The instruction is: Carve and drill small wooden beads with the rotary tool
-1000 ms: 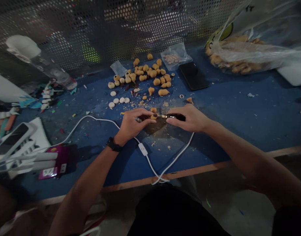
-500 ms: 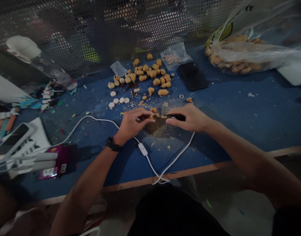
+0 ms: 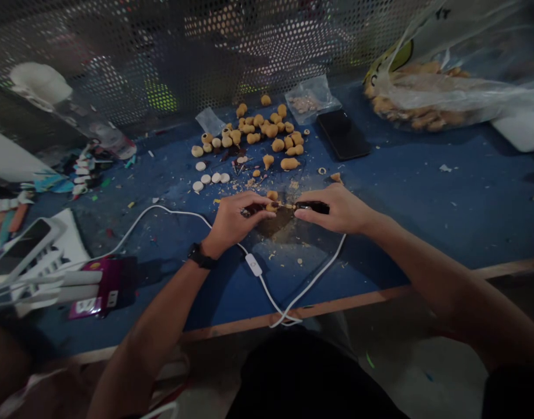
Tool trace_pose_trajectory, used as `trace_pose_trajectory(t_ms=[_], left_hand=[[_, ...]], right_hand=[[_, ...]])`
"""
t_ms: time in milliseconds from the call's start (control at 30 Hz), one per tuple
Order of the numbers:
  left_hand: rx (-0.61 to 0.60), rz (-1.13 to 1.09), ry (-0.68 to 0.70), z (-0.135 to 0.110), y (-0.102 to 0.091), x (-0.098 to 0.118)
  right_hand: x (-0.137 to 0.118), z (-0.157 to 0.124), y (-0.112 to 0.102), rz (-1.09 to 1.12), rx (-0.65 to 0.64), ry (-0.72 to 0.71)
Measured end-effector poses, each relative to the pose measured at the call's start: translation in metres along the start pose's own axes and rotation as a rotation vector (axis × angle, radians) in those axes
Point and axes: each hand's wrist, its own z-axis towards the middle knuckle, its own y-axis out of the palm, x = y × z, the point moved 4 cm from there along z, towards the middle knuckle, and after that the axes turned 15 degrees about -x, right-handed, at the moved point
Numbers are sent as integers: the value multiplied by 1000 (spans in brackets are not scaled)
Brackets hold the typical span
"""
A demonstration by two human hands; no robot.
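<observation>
In the head view, my left hand (image 3: 238, 214) is closed, with thumb and fingers pinching a small tan gourd (image 3: 272, 206). My right hand (image 3: 337, 208) wraps round a black-handled tool (image 3: 313, 206), whose thin tip points left at the gourd; its exact kind is too small and dark to make out. Just behind the held piece, another tan gourd (image 3: 271, 195) shows. Pale shavings (image 3: 294, 185) lie scattered on the blue table (image 3: 406, 203) around both hands. Several tan gourds (image 3: 271, 131) are heaped farther back, some with cut openings.
A white cable (image 3: 271, 294) with an inline switch (image 3: 253, 265) loops before my hands. White discs (image 3: 216, 177) lie left of the heap. At the back are a black phone (image 3: 343, 135), a clear packet (image 3: 310, 102) and a large bag of gourds (image 3: 424, 99). A perforated metal panel (image 3: 267, 52) stands behind.
The small gourd in my left fingers has turned slightly. Both hands keep nearly the same place, and the tool's tip still points at the gourd.
</observation>
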Motion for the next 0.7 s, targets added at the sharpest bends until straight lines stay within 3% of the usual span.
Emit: trace_pose_trajectory(t_ms=[700], left_hand=[[5, -26, -12, 0, 1, -3]], right_hand=[[-2, 0, 0, -5, -18, 0]])
